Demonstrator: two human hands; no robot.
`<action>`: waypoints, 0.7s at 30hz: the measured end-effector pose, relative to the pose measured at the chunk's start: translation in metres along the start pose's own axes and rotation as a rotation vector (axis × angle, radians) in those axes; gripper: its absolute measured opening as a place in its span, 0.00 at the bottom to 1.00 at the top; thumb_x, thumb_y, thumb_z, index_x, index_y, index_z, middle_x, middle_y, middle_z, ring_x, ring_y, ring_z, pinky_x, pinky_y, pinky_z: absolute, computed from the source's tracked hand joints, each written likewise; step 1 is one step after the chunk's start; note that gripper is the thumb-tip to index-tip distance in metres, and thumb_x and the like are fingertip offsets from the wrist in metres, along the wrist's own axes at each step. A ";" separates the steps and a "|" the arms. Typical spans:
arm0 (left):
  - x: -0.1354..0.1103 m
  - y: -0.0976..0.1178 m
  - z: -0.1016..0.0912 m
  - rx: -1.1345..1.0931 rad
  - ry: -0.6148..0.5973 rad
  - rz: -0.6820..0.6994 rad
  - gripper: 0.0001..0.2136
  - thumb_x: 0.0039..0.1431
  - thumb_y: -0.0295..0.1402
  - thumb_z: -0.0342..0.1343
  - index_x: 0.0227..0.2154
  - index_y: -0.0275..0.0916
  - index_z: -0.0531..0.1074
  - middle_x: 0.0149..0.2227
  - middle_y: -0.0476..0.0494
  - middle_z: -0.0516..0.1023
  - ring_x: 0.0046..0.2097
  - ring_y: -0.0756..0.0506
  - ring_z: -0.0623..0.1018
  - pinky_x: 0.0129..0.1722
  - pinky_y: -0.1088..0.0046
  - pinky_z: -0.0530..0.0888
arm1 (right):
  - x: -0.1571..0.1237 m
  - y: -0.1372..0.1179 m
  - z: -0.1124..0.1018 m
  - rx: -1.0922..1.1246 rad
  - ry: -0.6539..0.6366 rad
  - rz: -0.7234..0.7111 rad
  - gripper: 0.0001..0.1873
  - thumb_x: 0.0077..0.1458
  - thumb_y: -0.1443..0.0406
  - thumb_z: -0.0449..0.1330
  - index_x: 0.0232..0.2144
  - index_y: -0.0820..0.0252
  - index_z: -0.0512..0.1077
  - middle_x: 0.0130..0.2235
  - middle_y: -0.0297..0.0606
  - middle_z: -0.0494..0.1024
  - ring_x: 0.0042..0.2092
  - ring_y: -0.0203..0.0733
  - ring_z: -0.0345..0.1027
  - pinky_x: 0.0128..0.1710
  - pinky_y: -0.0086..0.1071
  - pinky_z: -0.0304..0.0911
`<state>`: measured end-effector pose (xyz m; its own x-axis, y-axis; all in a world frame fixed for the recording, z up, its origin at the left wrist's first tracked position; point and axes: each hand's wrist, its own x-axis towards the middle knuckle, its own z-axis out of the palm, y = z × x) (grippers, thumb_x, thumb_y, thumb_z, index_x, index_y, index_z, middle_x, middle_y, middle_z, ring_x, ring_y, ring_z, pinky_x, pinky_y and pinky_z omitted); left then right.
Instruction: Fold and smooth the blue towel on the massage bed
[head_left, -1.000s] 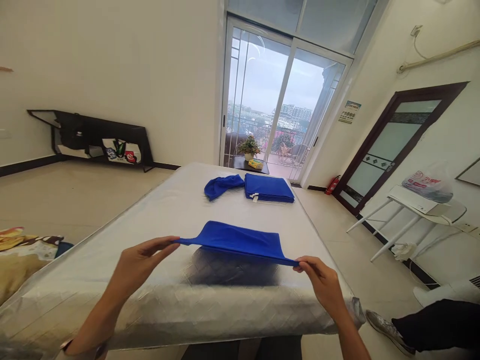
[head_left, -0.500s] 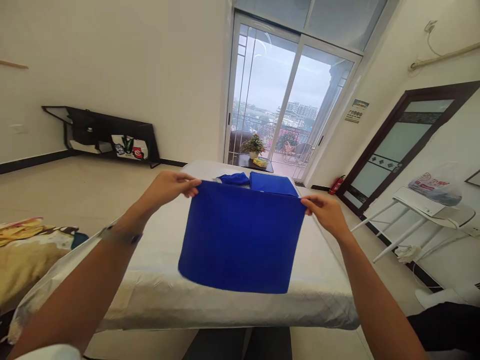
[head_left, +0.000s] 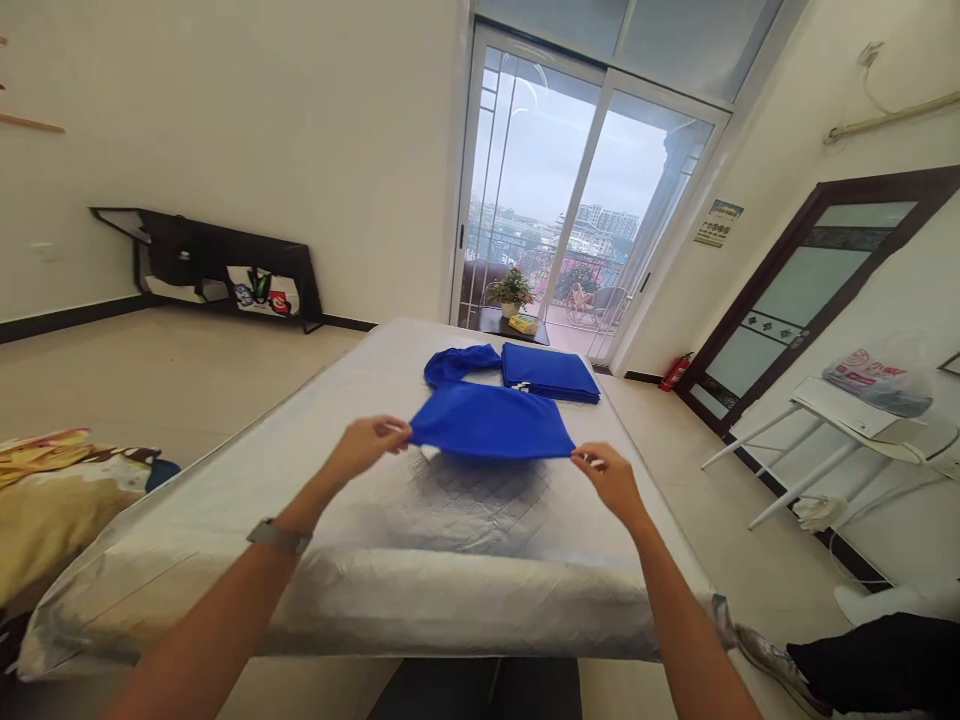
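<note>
My left hand (head_left: 367, 447) and my right hand (head_left: 611, 482) pinch the two near corners of a blue cloth (head_left: 491, 422), which is stretched between them just above the mattress. Its far part hangs out of sight behind its upper fold. Beyond it, a neatly folded blue cloth stack (head_left: 550, 373) lies on the mattress (head_left: 480, 590), which is wrapped in quilted, shiny plastic. A crumpled blue cloth (head_left: 459, 365) lies touching the stack's left side.
Patterned bedding (head_left: 60, 505) lies beyond the mattress's left edge. A leg in black with a silver shoe (head_left: 772, 660) is at lower right. A white stand (head_left: 825, 450) and a fire extinguisher (head_left: 676, 372) are on the right; a glass balcony door (head_left: 589, 190) is ahead.
The blue cloth was hanging open from my raised hands; now both hands have dropped lower and closer to me, and the cloth lies folded over, narrower and shorter, above the mattress.
</note>
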<state>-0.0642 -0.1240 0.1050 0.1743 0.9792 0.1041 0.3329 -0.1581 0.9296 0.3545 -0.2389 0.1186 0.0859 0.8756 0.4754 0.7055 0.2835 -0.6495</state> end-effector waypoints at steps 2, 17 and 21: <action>-0.009 -0.035 0.016 0.105 -0.112 -0.071 0.24 0.43 0.55 0.59 0.33 0.38 0.76 0.25 0.45 0.81 0.30 0.42 0.81 0.34 0.67 0.76 | -0.025 0.029 0.021 -0.049 -0.146 0.021 0.21 0.59 0.47 0.58 0.34 0.55 0.80 0.40 0.41 0.79 0.34 0.41 0.73 0.35 0.37 0.70; -0.056 -0.041 0.035 0.641 -0.032 -0.093 0.13 0.58 0.39 0.44 0.38 0.45 0.73 0.32 0.47 0.81 0.35 0.43 0.79 0.32 0.71 0.67 | -0.077 0.034 0.032 -0.339 -0.341 -0.019 0.11 0.64 0.62 0.54 0.40 0.50 0.77 0.44 0.37 0.79 0.46 0.45 0.74 0.47 0.40 0.68; -0.073 -0.048 0.045 0.772 0.046 -0.029 0.13 0.62 0.37 0.43 0.39 0.44 0.73 0.34 0.43 0.80 0.38 0.41 0.78 0.34 0.69 0.67 | -0.068 0.023 0.026 -0.310 -0.415 0.047 0.11 0.63 0.58 0.55 0.38 0.52 0.77 0.40 0.36 0.80 0.43 0.44 0.73 0.45 0.38 0.67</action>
<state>-0.0508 -0.1932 0.0365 0.1226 0.9859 0.1141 0.8914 -0.1599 0.4241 0.3469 -0.2821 0.0556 -0.1200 0.9837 0.1337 0.8880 0.1666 -0.4285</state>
